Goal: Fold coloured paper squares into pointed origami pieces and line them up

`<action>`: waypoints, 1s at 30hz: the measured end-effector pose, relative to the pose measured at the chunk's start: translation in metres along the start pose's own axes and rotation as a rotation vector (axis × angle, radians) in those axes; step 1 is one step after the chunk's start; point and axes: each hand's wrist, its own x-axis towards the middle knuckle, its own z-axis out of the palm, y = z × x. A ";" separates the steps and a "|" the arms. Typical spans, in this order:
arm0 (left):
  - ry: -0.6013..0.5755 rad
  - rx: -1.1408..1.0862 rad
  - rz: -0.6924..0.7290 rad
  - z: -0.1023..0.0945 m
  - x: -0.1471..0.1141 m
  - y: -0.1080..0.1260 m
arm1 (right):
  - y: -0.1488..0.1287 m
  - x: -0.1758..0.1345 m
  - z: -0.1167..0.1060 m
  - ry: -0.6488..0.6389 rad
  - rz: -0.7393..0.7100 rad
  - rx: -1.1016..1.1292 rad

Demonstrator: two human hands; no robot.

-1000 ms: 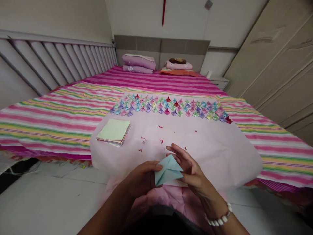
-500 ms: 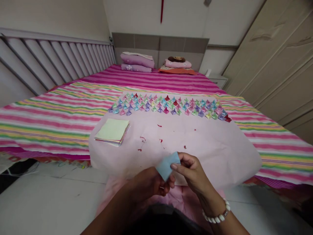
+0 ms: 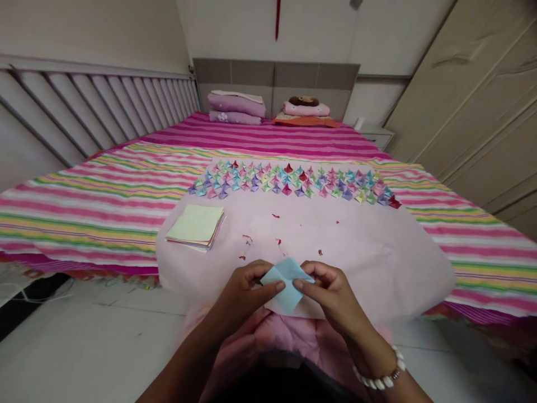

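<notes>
At six o'clock, left hand [image 3: 248,288] and right hand [image 3: 335,289] are clamping their grips on folded blue origami paper [image 3: 288,298]; red scraps [image 3: 278,242] are lying between it and origami rows [image 3: 286,189] at twelve, a paper stack [image 3: 195,224] resting at ten. The blue paper is now spreading wider than half a second earlier.

I make out a bedroom from here: a striped bed [image 3: 277,138], its headboard [image 3: 251,75], 2 piles of bedding [image 3: 236,106] and a nightstand [image 3: 376,139].

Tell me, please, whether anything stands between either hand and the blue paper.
Nothing visible does: the left hand and the right hand both hold the blue paper, thumbs on its face. Red scraps lie beyond it.
</notes>
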 end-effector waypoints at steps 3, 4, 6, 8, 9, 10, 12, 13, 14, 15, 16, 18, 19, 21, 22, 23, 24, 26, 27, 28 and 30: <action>-0.035 -0.050 -0.070 0.004 -0.001 -0.002 | 0.001 0.000 0.001 0.002 -0.017 -0.017; -0.036 -0.074 -0.074 0.005 -0.001 -0.003 | 0.001 0.000 0.000 0.004 -0.030 -0.023; -0.029 -0.108 -0.057 0.006 -0.001 -0.003 | 0.003 0.000 -0.001 0.002 -0.066 -0.025; -0.031 -0.110 -0.036 0.006 -0.001 -0.001 | 0.004 0.000 -0.003 -0.018 -0.118 -0.010; -0.037 -0.105 -0.026 0.005 -0.001 0.000 | 0.004 0.000 -0.003 -0.032 -0.143 -0.003; -0.044 -0.101 -0.020 0.004 -0.002 0.002 | 0.004 0.000 -0.004 -0.045 -0.163 -0.001; -0.054 -0.115 -0.020 0.003 -0.003 0.004 | 0.003 -0.001 -0.004 -0.059 -0.186 -0.024; -0.067 -0.139 -0.028 0.002 -0.003 0.005 | 0.002 -0.001 -0.004 -0.058 -0.189 -0.045; -0.085 -0.170 -0.042 0.001 -0.004 0.005 | 0.001 -0.001 -0.004 -0.053 -0.192 -0.068; -0.099 -0.199 -0.058 0.001 -0.004 0.005 | 0.000 -0.001 -0.004 -0.047 -0.195 -0.092; -0.101 -0.217 -0.071 0.001 -0.004 0.005 | -0.001 -0.002 -0.004 -0.046 -0.200 -0.113; -0.057 -0.204 -0.087 0.003 -0.003 0.004 | -0.003 -0.003 -0.005 -0.076 -0.215 -0.138; -0.009 -0.183 -0.092 0.004 -0.002 0.004 | -0.003 -0.003 -0.005 -0.108 -0.223 -0.135; 0.084 -0.163 -0.090 0.007 0.000 0.003 | -0.004 -0.003 -0.005 -0.169 -0.216 -0.092; 0.111 -0.174 -0.086 0.008 0.001 0.003 | -0.004 -0.003 -0.005 -0.179 -0.190 -0.061; 0.127 -0.193 -0.083 0.009 0.002 0.004 | -0.004 -0.002 -0.005 -0.165 -0.155 -0.036; 0.129 -0.210 -0.082 0.010 0.003 0.004 | -0.004 -0.001 -0.004 -0.139 -0.116 -0.024; 0.115 -0.227 -0.085 0.011 0.004 0.004 | -0.005 0.001 -0.002 -0.087 -0.062 -0.051; 0.106 -0.232 -0.088 0.012 0.005 0.005 | -0.005 0.002 -0.001 -0.072 -0.057 -0.081; 0.099 -0.242 -0.088 0.012 0.005 0.004 | -0.005 0.002 0.000 -0.065 -0.061 -0.113; 0.090 -0.270 -0.087 0.011 0.006 0.003 | -0.005 0.003 0.001 -0.050 -0.077 -0.147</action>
